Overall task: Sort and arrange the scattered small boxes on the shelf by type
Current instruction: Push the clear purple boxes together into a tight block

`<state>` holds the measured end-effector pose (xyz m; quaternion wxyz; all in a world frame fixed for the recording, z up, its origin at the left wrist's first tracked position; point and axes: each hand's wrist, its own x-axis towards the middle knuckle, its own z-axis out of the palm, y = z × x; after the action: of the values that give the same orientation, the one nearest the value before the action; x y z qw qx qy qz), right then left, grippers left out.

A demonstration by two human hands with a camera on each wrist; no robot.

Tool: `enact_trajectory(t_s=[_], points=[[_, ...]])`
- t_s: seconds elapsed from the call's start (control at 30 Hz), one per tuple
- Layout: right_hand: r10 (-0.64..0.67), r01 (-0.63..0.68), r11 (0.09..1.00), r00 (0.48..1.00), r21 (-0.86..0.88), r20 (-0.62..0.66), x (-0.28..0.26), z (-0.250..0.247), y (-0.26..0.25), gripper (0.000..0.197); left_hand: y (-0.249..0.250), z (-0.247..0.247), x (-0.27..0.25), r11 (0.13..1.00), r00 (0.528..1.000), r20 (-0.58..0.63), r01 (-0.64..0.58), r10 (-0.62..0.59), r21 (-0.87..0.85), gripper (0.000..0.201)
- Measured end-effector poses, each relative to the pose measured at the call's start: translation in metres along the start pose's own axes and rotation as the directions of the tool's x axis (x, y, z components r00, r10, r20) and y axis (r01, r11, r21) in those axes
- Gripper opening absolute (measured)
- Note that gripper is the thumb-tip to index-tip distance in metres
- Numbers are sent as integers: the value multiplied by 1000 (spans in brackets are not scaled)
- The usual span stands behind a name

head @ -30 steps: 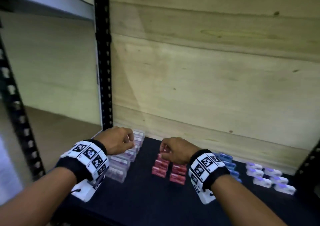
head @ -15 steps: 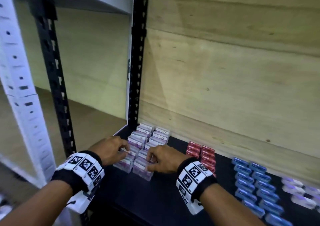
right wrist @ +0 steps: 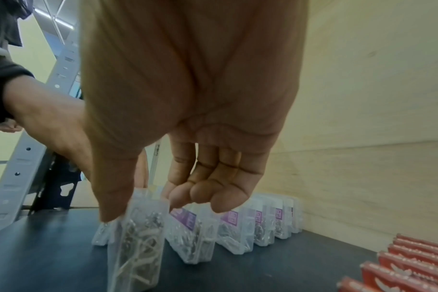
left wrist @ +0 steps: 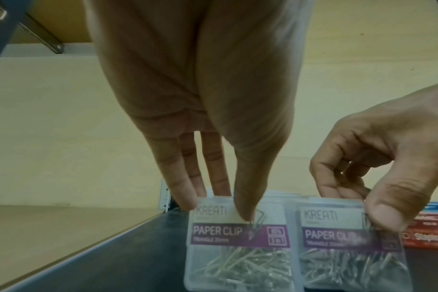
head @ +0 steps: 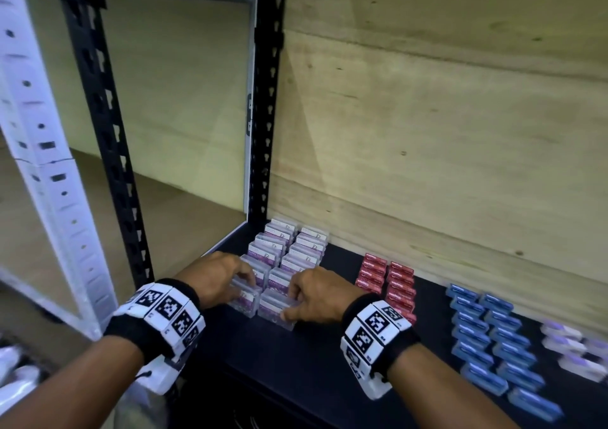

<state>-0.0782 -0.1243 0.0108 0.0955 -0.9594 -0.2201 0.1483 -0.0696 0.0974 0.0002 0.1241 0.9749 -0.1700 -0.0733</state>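
Clear paper clip boxes with purple labels stand in two rows at the left end of the black shelf. My left hand pinches the top edge of the front-left box between thumb and fingers. Beside it, my right hand pinches the front-right box, seen end-on in the right wrist view. Both boxes rest on the shelf. Red staples boxes, blue boxes and white-purple boxes lie in rows to the right.
A black slotted upright rises just behind the paper clip rows at the shelf's left corner. A wooden back panel closes the rear. Bare black shelf lies in front of the rows.
My right hand has left the red boxes and moved left to the front paper clip boxes. My left hand has come forward to the front-left box. The view has swung left.
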Motion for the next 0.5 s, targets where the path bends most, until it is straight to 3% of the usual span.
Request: enact_trajectory(t_s=[0.2,0.5], points=[[-6,5,1000,999,15,54,-24,7,-4,33,3,15,-18,995,1000,-25,-8,6,-103,22],[4,-9,998,997,66,75,-38,11,-5,30,11,22,-29,993,997,-75,-44,36,-108,15]])
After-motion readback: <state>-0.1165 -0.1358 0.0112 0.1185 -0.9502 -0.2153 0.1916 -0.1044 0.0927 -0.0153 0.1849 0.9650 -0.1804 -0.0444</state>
